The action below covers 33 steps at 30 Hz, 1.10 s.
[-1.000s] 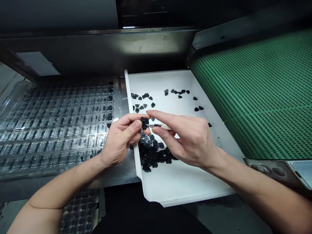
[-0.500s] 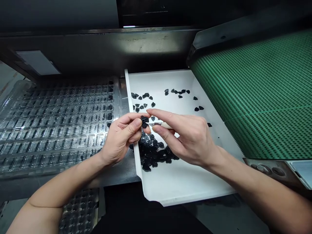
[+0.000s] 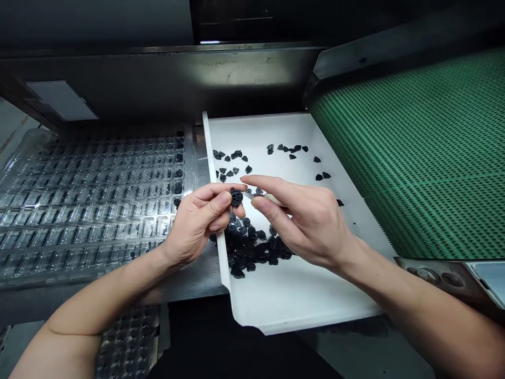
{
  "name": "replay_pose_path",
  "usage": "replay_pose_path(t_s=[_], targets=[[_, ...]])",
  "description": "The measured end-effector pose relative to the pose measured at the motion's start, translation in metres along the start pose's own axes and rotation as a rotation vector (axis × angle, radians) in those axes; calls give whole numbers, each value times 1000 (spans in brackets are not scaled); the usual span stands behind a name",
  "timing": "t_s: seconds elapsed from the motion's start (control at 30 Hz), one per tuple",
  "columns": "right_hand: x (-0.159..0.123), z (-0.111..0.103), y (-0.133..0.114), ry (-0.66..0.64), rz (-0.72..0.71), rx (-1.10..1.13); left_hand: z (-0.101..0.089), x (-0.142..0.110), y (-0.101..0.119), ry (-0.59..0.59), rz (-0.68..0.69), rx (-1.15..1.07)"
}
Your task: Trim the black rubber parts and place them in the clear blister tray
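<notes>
My left hand (image 3: 203,218) pinches a small round black plastic part (image 3: 236,197) between thumb and fingers. Its face, with a ring and spokes, is turned toward me. In my right hand (image 3: 305,221) is a small knife (image 3: 249,195) with a pale handle; the palm hides most of it. The thin blade points left at the part's edge, and whether it touches I cannot tell. Both hands are above the left side of a white tray (image 3: 315,300). Below them lies a pile of similar black parts (image 3: 252,245).
Clear plastic trays (image 3: 98,195) with rows of pockets lie at left, black parts in the rightmost column. Smaller black pieces (image 3: 292,149) are scattered at the white tray's back. A green perforated conveyor belt (image 3: 426,152) runs along the right. A metal panel (image 3: 236,76) stands behind.
The black part in my left hand has turned so its round face shows more fully. My right hand has drawn the knife slightly to the right.
</notes>
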State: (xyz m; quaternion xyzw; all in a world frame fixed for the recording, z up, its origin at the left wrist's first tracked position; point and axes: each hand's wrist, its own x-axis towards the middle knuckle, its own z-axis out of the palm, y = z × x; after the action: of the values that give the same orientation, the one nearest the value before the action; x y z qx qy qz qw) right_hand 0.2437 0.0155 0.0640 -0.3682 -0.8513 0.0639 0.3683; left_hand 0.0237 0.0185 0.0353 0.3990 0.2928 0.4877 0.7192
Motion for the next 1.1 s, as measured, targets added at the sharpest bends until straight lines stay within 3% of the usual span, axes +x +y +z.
replay_pose_path(t_s=[0.2,0.3,0.43,0.63,0.73,0.87,0.97,1.1], targets=[[-4,1,0,-41,71,77,0,-1,-5,-136,-47,13],[-4,1,2,4,102,47,-2,-1,-3,-168,-67,16],[-4,3,3,124,116,-14,-5,-1,-3,-168,-62,-14],[-2,4,3,70,19,-17,-9,3,12,-90,-55,66],[-3,3,4,62,-7,-43,-24,-2,32,19,104,262],[-5,0,1,19,36,-97,-65,-31,49,343,312,557],[-6,0,-5,-57,104,-117,-95,-69,46,500,245,760],[-7,4,-13,-177,195,-93,-117,-113,33,586,107,931]])
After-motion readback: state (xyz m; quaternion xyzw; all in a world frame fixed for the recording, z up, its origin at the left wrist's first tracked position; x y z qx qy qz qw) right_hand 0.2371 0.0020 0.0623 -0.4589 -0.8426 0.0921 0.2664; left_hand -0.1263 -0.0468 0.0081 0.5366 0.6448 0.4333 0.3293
